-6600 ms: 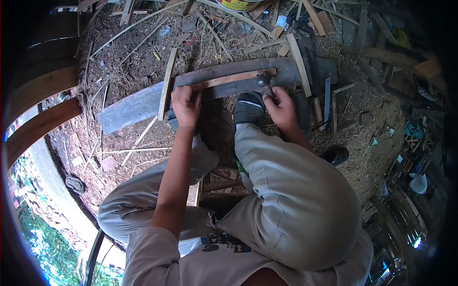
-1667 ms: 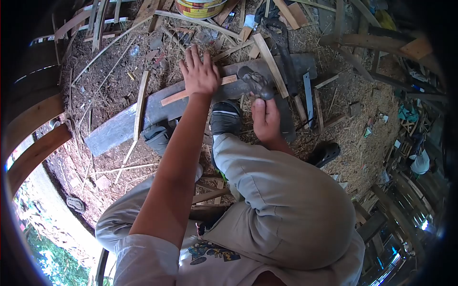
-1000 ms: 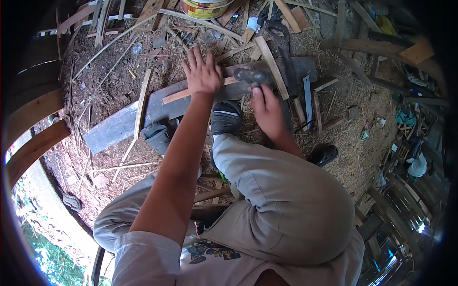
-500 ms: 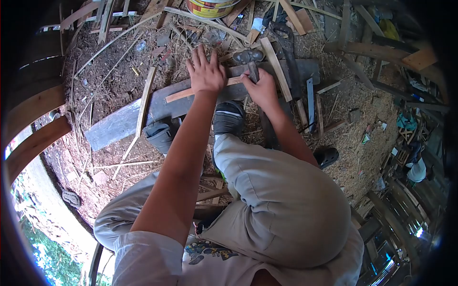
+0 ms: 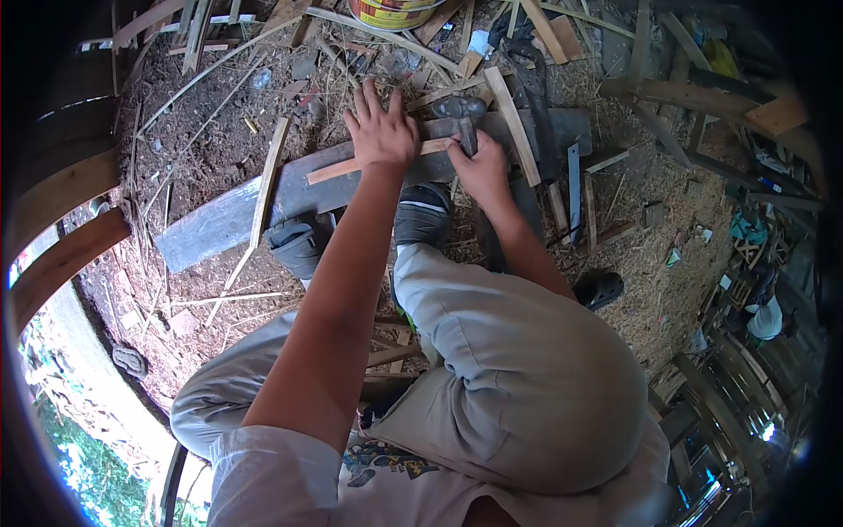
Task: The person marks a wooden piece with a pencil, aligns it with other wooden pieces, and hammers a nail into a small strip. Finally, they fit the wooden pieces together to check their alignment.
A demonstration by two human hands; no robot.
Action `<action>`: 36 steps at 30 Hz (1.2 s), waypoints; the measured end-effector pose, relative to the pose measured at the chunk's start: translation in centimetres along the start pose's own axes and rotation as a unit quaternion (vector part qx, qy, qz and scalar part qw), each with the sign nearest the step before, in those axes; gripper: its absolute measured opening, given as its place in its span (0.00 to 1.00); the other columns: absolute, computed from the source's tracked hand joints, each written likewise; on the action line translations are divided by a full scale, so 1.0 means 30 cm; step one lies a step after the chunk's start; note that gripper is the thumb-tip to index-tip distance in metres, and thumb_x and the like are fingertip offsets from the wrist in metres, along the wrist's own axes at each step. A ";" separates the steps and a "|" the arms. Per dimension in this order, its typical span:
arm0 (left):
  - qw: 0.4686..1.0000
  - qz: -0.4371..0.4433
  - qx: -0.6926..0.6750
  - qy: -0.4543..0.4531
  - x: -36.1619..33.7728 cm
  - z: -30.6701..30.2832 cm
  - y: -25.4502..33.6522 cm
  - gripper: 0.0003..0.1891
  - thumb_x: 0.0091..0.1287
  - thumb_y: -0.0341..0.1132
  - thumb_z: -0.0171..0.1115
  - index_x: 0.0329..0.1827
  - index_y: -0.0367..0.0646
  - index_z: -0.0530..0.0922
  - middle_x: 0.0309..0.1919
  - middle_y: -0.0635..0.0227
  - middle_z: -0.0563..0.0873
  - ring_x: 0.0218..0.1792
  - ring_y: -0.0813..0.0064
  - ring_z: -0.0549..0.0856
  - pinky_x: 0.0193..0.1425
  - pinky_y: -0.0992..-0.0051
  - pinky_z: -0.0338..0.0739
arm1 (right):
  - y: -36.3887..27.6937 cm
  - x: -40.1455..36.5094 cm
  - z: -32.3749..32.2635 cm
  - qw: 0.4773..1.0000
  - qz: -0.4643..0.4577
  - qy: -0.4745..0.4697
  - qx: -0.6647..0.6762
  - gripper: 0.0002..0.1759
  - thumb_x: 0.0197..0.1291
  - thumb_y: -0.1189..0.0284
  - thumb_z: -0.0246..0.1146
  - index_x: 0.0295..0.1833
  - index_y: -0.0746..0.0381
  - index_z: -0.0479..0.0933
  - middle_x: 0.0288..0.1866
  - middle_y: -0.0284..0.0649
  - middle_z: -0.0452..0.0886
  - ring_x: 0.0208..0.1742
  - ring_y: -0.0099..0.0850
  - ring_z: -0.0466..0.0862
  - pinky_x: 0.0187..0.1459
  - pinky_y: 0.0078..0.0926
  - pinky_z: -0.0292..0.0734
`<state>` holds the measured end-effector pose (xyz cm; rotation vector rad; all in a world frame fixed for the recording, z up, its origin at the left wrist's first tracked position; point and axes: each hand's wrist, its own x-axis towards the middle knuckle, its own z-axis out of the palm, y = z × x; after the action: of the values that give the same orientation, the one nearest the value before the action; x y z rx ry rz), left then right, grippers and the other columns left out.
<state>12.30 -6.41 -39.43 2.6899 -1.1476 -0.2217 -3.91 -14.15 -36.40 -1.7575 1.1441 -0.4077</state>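
My left hand [image 5: 384, 132] lies flat with fingers spread across a thin wooden strip [image 5: 334, 171]. This strip rests on a long, worn grey board [image 5: 206, 230] that runs across the ground before my feet. At the strip's right end, my right hand [image 5: 480, 167] is closed round the dark handle of a hammer [image 5: 459, 108]. The hammer's metal head points away from me, just beyond the board's far edge. My right thumb is close to the strip's end; whether it touches is hard to tell. Another wooden slat [image 5: 512, 123] lies over the board right of the hammer.
A handsaw-like blade [image 5: 574, 193] lies on the right. A pale slat [image 5: 268, 180] crosses the board at left. My shoes [image 5: 421, 215] are close to the board. A yellow-red bucket [image 5: 395, 13] stands at the back, among scattered wood scraps and shavings.
The hammer's handle has tilted, so its head and neck now show more plainly in line. My left hand stays in place on the strip.
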 end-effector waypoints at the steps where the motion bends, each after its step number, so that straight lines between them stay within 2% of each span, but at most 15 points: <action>1: 1.000 -0.004 -0.004 -0.005 0.001 -0.001 -0.001 0.33 0.74 0.49 0.57 0.83 0.59 0.69 0.88 0.48 0.56 0.87 0.43 0.55 0.86 0.36 0.49 | 0.003 0.001 0.002 1.000 -0.009 0.003 -0.010 0.13 0.65 0.66 0.75 0.44 0.65 0.86 0.30 0.46 0.88 0.32 0.35 0.90 0.40 0.35 0.83; 7: 1.000 -0.013 -0.003 -0.005 -0.001 -0.002 0.001 0.33 0.74 0.48 0.57 0.83 0.59 0.70 0.88 0.47 0.56 0.87 0.42 0.55 0.85 0.35 0.49 | 0.009 -0.017 0.018 0.998 -0.041 0.037 -0.003 0.11 0.64 0.67 0.74 0.43 0.65 0.85 0.30 0.46 0.88 0.31 0.34 0.89 0.39 0.35 0.83; 14: 1.000 -0.019 0.002 -0.005 0.002 -0.010 0.002 0.32 0.74 0.48 0.57 0.83 0.59 0.71 0.87 0.46 0.58 0.86 0.42 0.57 0.85 0.34 0.49 | 0.010 -0.031 0.007 0.999 -0.040 0.024 0.006 0.10 0.66 0.69 0.74 0.43 0.65 0.85 0.31 0.46 0.88 0.32 0.33 0.89 0.40 0.34 0.83; 19: 1.000 -0.004 -0.001 0.014 -0.001 -0.003 0.002 0.32 0.74 0.49 0.55 0.82 0.58 0.71 0.87 0.48 0.59 0.86 0.43 0.57 0.85 0.35 0.49 | 0.018 -0.014 -0.004 1.000 -0.016 -0.009 0.006 0.10 0.68 0.67 0.73 0.44 0.64 0.85 0.33 0.47 0.90 0.35 0.38 0.91 0.42 0.36 0.84; 22: 1.000 -0.001 -0.001 0.017 -0.002 -0.001 0.001 0.31 0.74 0.49 0.55 0.82 0.58 0.72 0.87 0.48 0.59 0.87 0.44 0.57 0.85 0.36 0.50 | 0.015 -0.009 0.004 0.999 -0.045 -0.004 -0.001 0.11 0.69 0.67 0.72 0.46 0.65 0.85 0.35 0.48 0.90 0.37 0.40 0.92 0.43 0.37 0.84; 26: 1.000 -0.001 -0.006 0.015 0.002 -0.003 0.002 0.31 0.74 0.50 0.55 0.81 0.57 0.72 0.87 0.48 0.59 0.86 0.44 0.57 0.85 0.36 0.50 | 0.006 -0.001 0.009 1.000 -0.026 -0.008 -0.016 0.11 0.70 0.67 0.72 0.47 0.65 0.85 0.36 0.48 0.91 0.38 0.40 0.93 0.44 0.36 0.84; 32: 1.000 0.007 -0.003 0.021 0.000 0.002 -0.002 0.31 0.75 0.50 0.55 0.81 0.56 0.73 0.87 0.48 0.60 0.86 0.44 0.58 0.85 0.37 0.51 | -0.017 -0.030 -0.008 1.000 -0.008 -0.013 -0.004 0.12 0.70 0.67 0.72 0.47 0.66 0.85 0.38 0.50 0.91 0.39 0.37 0.93 0.44 0.34 0.84; 35: 1.000 0.004 0.004 0.015 0.004 0.003 -0.002 0.31 0.75 0.50 0.54 0.81 0.56 0.73 0.87 0.48 0.60 0.86 0.44 0.58 0.85 0.37 0.51 | -0.033 -0.058 -0.030 0.999 -0.048 0.002 0.024 0.13 0.74 0.66 0.69 0.49 0.66 0.85 0.36 0.47 0.90 0.35 0.31 0.90 0.42 0.33 0.83; 36: 1.000 0.007 0.001 0.019 0.002 0.005 -0.004 0.31 0.75 0.50 0.54 0.81 0.56 0.73 0.87 0.48 0.60 0.86 0.43 0.58 0.85 0.37 0.51 | -0.066 -0.082 -0.060 0.998 -0.059 0.012 0.035 0.13 0.77 0.66 0.66 0.52 0.67 0.84 0.34 0.44 0.88 0.32 0.29 0.86 0.40 0.33 0.82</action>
<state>12.39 -6.41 -39.61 2.6749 -1.1545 -0.1656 -5.39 -12.88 -33.32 -1.7677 1.0346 -0.5346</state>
